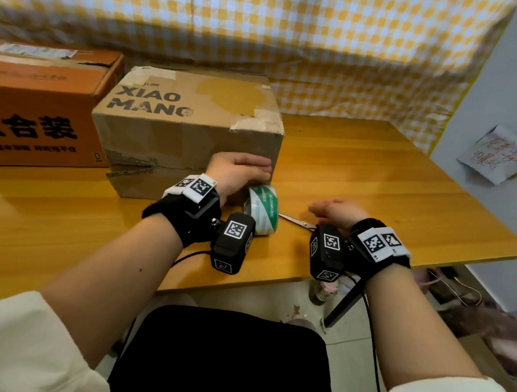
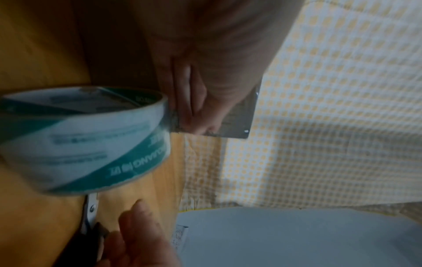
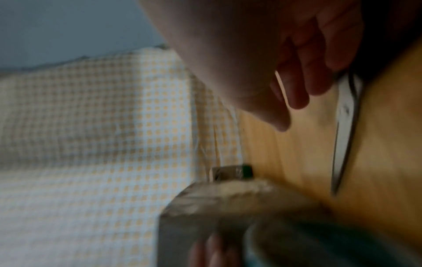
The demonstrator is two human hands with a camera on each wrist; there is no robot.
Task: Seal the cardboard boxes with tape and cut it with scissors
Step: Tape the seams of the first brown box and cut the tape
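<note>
1. Near the surface's (image 1: 377, 181) front edge, my left hand (image 1: 237, 175) presses flat, fingers straight, against the brown box's (image 1: 182, 126) front face.
2. The tape roll (image 1: 262, 208) stands just beside it.
3. My right hand (image 1: 340, 212) hovers with fingers relaxed over the scissors (image 1: 295, 221), holding nothing.

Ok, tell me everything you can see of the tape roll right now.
The tape roll is a wide ring of clear packing tape with a green and white printed core carrying lettering. It stands on edge on the wooden table, at the front right corner of the XIAO MANG box, below the left hand. The scissors lie just right of it. Whether a strip is pulled out cannot be told.
</note>
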